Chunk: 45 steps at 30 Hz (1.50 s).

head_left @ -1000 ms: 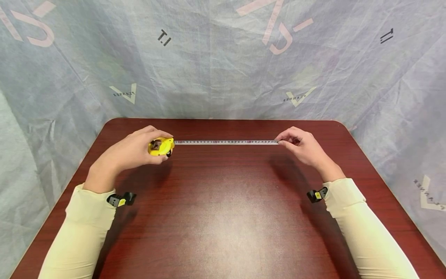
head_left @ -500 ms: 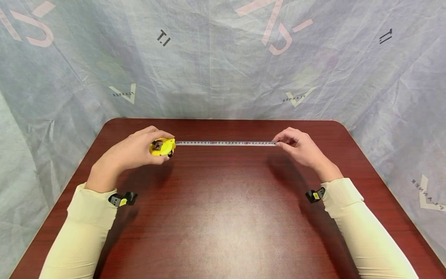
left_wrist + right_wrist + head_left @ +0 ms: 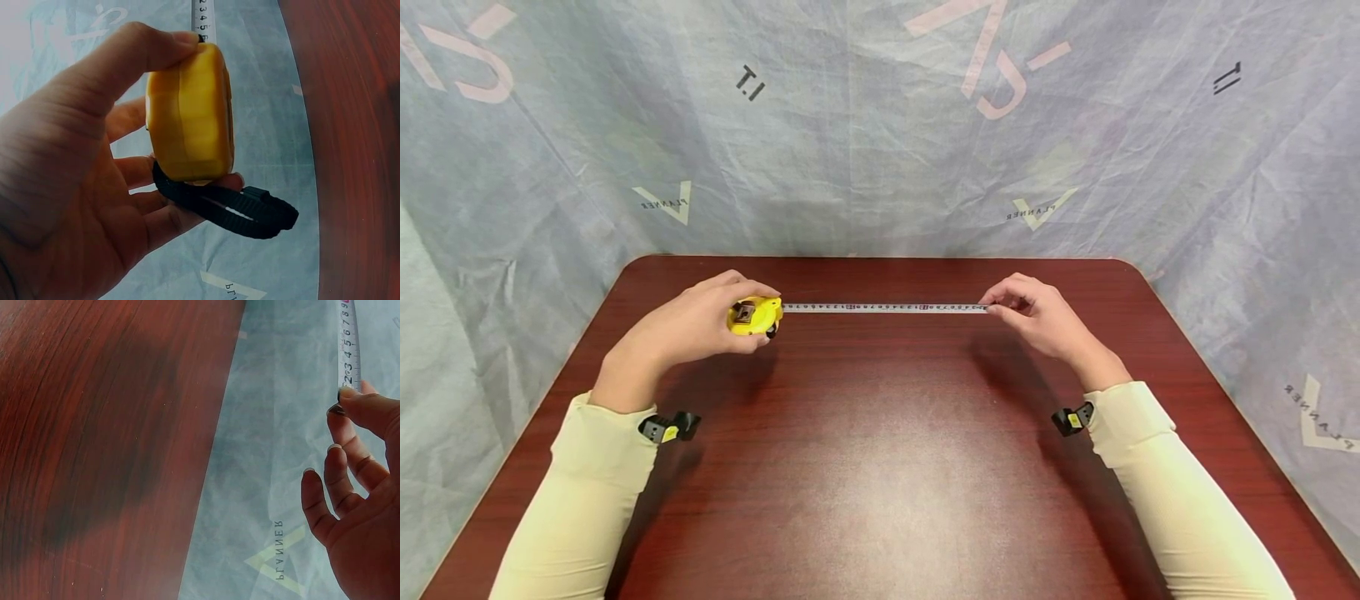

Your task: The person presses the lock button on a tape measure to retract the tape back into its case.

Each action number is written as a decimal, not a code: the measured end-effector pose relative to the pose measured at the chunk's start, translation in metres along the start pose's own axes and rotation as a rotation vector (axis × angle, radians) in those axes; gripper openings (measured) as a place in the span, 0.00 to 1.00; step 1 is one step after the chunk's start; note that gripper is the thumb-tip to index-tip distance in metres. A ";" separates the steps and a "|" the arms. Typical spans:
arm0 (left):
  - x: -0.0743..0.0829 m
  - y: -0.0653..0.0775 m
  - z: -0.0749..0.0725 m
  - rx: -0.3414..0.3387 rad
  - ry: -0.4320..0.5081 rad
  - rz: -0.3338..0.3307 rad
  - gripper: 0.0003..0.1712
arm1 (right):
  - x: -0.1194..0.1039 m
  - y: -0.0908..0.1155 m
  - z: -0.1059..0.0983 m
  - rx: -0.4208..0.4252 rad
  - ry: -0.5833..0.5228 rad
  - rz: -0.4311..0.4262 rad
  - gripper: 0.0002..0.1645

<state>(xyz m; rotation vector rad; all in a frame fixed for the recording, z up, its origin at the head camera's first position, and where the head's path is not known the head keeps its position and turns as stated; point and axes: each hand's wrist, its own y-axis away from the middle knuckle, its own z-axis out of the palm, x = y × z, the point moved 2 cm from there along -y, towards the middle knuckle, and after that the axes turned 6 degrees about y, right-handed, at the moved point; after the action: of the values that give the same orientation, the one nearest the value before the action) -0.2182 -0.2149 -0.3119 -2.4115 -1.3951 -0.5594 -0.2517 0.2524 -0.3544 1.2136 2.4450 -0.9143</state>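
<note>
My left hand (image 3: 688, 321) grips the yellow case of a tape measure (image 3: 758, 317), thumb on one side and fingers on the other. In the left wrist view a black wrist strap (image 3: 231, 209) hangs from the case (image 3: 190, 115) across my fingers. A white blade (image 3: 880, 308) with printed numbers runs straight out of the case to the right. Its end is pinched between the thumb and forefinger of my right hand (image 3: 1037, 317). In the right wrist view the low numbers of the blade (image 3: 349, 353) show just above that pinch, and the other fingers are loosely curled.
Both hands are held above a dark red-brown wooden table (image 3: 865, 433), on which their shadows fall. Grey printed cloth (image 3: 850, 125) hangs behind the table and along its sides. A small black camera (image 3: 681, 425) is strapped to the left wrist, another camera (image 3: 1067, 421) to the right.
My hands have come slightly closer together, the left moving right and the right moving left. The stretch of blade showing between them is shorter, and both grips are kept.
</note>
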 end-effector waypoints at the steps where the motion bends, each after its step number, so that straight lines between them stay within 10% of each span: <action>1: 0.001 0.000 0.000 -0.001 0.002 0.003 0.32 | 0.000 0.000 0.000 0.000 -0.001 0.002 0.09; 45: 0.009 -0.007 0.004 -0.013 0.016 0.031 0.31 | -0.009 -0.012 0.014 0.017 -0.041 -0.025 0.10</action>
<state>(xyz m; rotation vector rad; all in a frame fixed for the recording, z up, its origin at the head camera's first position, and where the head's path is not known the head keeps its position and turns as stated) -0.2194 -0.2030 -0.3106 -2.4288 -1.3490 -0.5809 -0.2557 0.2323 -0.3557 1.1607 2.4311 -0.9597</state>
